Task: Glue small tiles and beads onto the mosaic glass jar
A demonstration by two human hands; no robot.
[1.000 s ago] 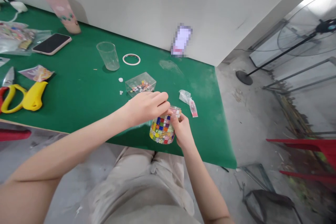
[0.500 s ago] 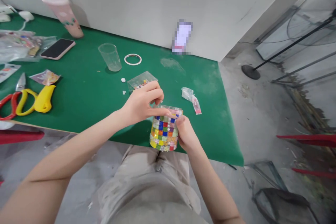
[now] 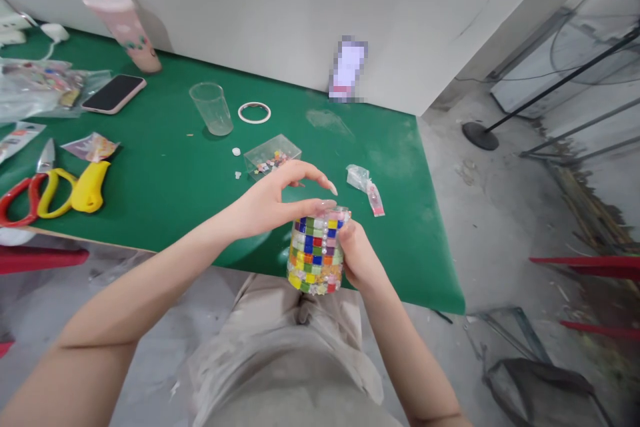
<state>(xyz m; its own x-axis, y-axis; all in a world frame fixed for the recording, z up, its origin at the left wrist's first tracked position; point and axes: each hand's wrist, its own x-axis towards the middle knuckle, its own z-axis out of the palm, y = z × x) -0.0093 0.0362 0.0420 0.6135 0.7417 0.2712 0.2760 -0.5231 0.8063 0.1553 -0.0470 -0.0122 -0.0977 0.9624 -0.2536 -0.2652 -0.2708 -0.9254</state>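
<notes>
A cup covered in colourful mosaic tiles (image 3: 313,257) is held over the front edge of the green table, with a column of pearl-like beads down its side. Wrapped round its right side is my right hand (image 3: 361,255), thumb near the rim. My left hand (image 3: 280,200) hovers over the cup's top with fingers spread apart; its thumb touches the upper tiles by the rim. Just beyond the left hand lies a clear plastic box (image 3: 265,157) with small colourful pieces in it. Two small white bits (image 3: 237,152) rest left of the box.
A clear cup (image 3: 213,110) and a white ring (image 3: 255,113) stand behind the box. Scissors (image 3: 45,183), a yellow tool (image 3: 91,188), a phone (image 3: 114,94) and a pink tumbler (image 3: 124,30) occupy the left. A small plastic packet (image 3: 366,187) lies right; a blurred phone (image 3: 347,70) leans on the wall.
My left hand's curled fingers have straightened and spread, uncovering more of the plastic box. Its thumb stays by the rim. The right hand keeps its hold on the cup.
</notes>
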